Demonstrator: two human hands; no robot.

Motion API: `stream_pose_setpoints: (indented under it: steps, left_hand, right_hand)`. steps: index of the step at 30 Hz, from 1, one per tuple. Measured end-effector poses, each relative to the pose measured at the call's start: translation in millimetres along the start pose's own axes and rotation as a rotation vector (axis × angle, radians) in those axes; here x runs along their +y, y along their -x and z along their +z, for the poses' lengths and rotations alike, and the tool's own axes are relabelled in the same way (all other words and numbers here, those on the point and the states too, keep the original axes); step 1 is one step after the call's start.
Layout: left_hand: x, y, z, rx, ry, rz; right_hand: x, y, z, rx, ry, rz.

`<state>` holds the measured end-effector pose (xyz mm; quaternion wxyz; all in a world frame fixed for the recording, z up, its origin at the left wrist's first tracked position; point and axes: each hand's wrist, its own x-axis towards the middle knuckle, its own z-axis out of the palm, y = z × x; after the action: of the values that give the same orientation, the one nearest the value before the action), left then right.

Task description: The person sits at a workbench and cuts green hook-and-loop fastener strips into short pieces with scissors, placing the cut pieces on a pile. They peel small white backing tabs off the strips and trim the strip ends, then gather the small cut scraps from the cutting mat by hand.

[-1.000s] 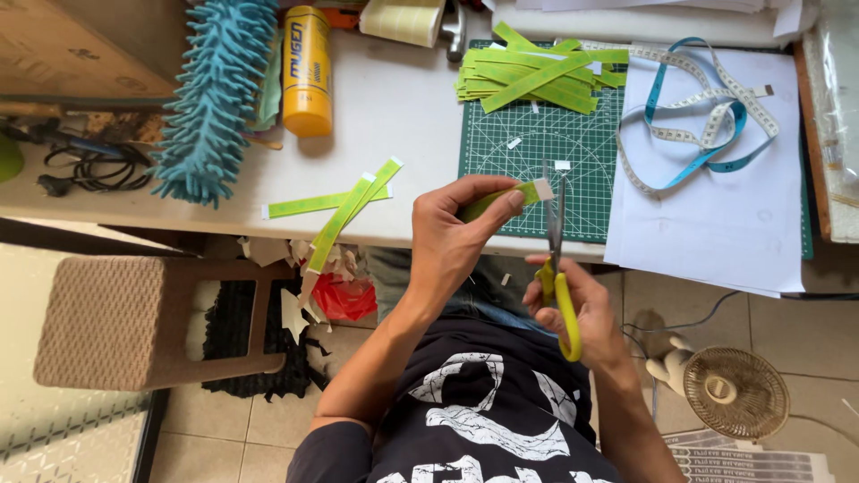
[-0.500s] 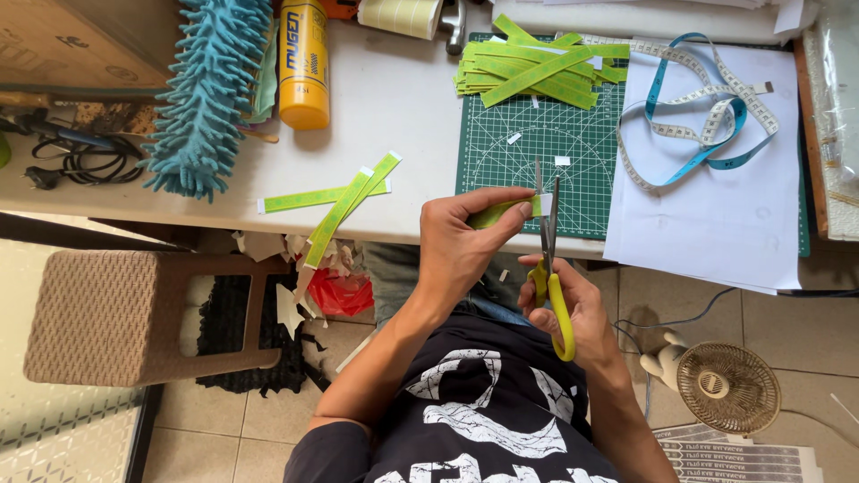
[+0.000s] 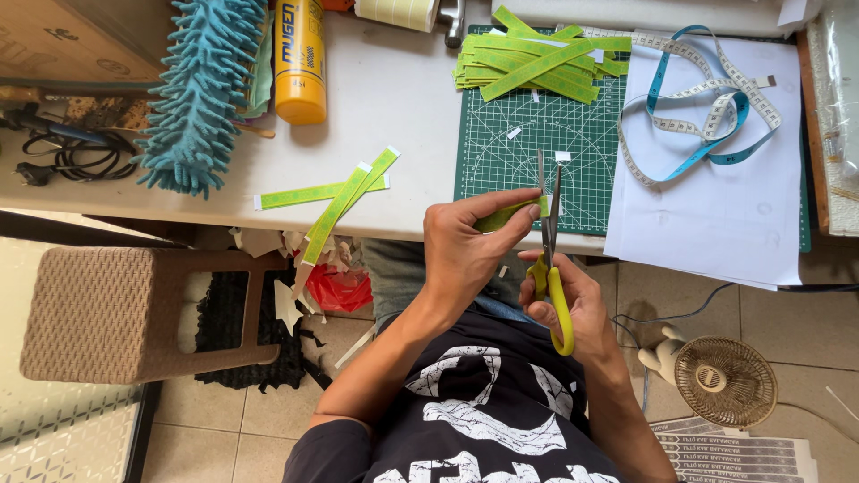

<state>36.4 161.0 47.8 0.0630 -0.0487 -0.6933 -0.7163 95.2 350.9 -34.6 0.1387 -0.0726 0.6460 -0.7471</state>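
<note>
Blue duster point(image 3: 201, 89) far left on table point(image 3: 394, 98), yellow can point(image 3: 300, 58) beside it, loose strips point(image 3: 335, 192) near edge. Left hand point(image 3: 461, 255) pinches green strip point(image 3: 510, 215) over mat point(image 3: 537, 148) edge; right hand point(image 3: 568, 304) grips scissors point(image 3: 550, 259), blades open at strip end. Strip pile point(image 3: 537, 58) on mat, tape measure point(image 3: 702, 112) on paper point(image 3: 716, 215).

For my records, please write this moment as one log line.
left hand: holds green strip | right hand: scissors, blades open at strip | over cutting mat
</note>
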Motion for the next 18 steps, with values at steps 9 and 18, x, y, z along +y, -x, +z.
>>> stream_pose_setpoints:
  steps: [9,18]
  left_hand:
    - [-0.8,-0.5,0.2,-0.010,-0.004,0.011]
    - [-3.3,0.2,-1.6,-0.039,0.007,-0.001]
  right_hand:
    - [-1.6,0.2,-1.8,0.004,0.017,-0.009]
    - [1.0,2.9,-1.2,0.036,-0.012,0.011]
